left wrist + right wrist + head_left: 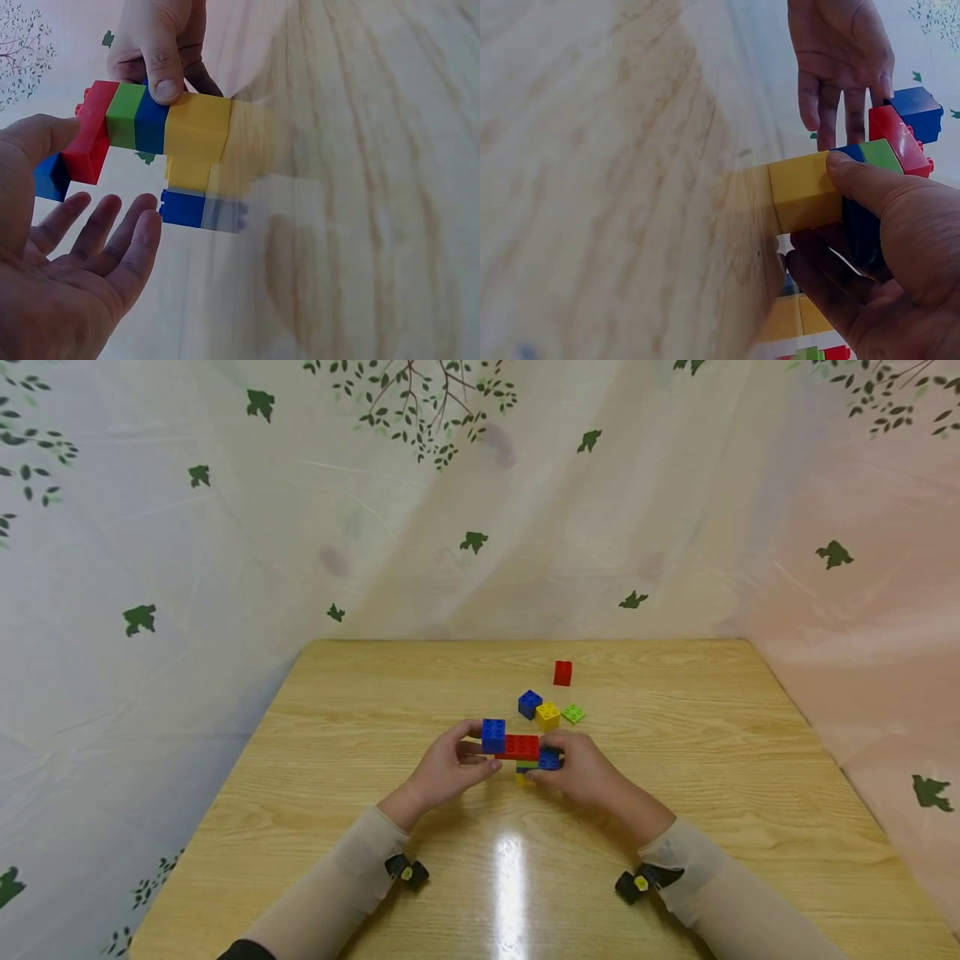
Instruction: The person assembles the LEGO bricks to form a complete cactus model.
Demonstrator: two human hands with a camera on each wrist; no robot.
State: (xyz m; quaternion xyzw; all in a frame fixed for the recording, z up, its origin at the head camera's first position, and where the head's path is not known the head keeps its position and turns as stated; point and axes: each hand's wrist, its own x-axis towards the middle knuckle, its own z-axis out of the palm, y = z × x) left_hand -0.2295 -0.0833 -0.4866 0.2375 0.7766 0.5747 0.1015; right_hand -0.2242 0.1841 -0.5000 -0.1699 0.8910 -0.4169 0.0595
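Observation:
My right hand grips a stack of toy building bricks, its thumb pressed across the yellow and blue layers. From the bottom the stack runs yellow, blue, green, then a long red brick jutting left. On the red brick's left end sits a blue brick. My left hand is around that end with fingers loosely extended. Its thumb overlaps the red brick in the left wrist view, and the other fingers spread below. Part of the lower blue brick shows between the right fingers.
Behind the hands lie a loose blue brick, a yellow brick and a flat green piece. Farther back is a red brick. The wooden table meets a leaf-printed curtain at its back edge.

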